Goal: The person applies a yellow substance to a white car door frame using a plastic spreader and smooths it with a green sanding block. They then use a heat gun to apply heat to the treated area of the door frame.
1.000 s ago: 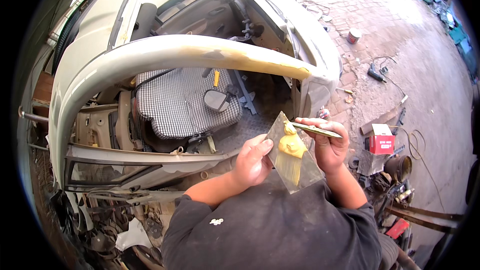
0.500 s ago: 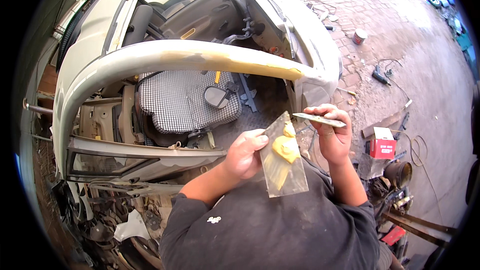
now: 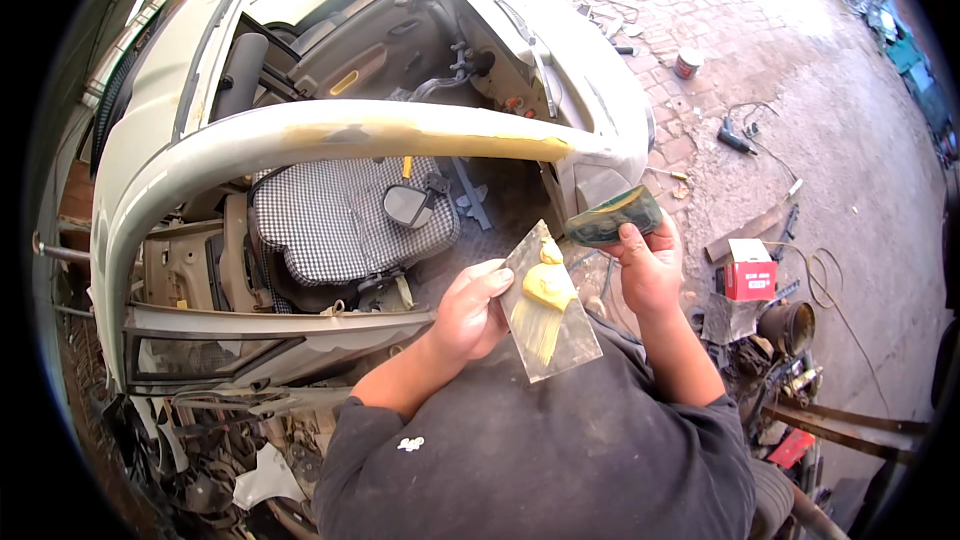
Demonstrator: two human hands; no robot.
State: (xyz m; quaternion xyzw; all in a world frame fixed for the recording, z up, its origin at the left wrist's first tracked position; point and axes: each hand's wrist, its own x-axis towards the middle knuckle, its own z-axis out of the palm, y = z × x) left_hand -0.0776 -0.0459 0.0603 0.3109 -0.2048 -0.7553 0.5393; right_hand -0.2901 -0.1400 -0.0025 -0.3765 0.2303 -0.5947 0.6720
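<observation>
While the left hand (image 3: pixel 468 312) clasps the clear plate (image 3: pixel 578 345) bearing yellow paste (image 3: pixel 548 287) before the dark shirt (image 3: pixel 540 455) and the right hand (image 3: pixel 650 272) has its grip clamped on the green spreader (image 3: pixel 610 220) just beside it, paste-working seems underway, the next move calling for a steady plate.

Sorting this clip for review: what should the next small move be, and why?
Probably lower the dark green spreader in the right hand to the yellow paste and scoop some: the left hand holds the clear plate with a thick mound, and the spreader appears close beside it, apart.
</observation>
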